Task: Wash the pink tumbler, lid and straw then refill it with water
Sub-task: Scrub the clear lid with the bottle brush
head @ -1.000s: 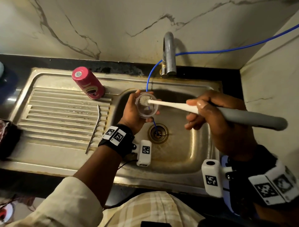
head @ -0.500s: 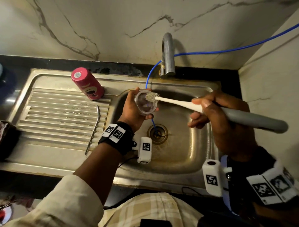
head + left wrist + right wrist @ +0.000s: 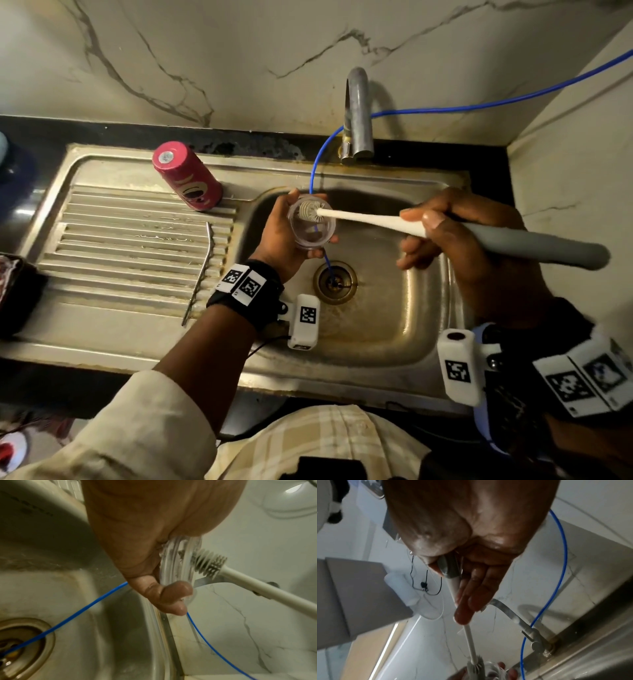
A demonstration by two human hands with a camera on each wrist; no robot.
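Observation:
Over the sink basin (image 3: 383,329) my left hand (image 3: 284,236) holds the clear round lid (image 3: 313,228) by its rim, fingers curled round it; in the left wrist view the lid (image 3: 180,562) sits against my palm (image 3: 154,534). My right hand (image 3: 455,240) grips a long brush (image 3: 513,240) with a grey handle and white shaft. Its bristle head (image 3: 308,210) presses on the lid's upper part, and the same bristles (image 3: 211,565) show in the left wrist view. The pink tumbler (image 3: 186,176) stands upside down on the drainboard. The metal straw (image 3: 200,274) lies on the ribs.
The steel tap (image 3: 356,113) rises behind the basin; no water shows at its spout. A thin blue tube (image 3: 479,104) runs from the right wall down into the drain (image 3: 335,281). A dark object (image 3: 13,291) sits at the left edge.
The brush head has shifted from the lid's middle up to its top edge. My left hand has raised and turned the lid slightly. The tumbler and straw stay put.

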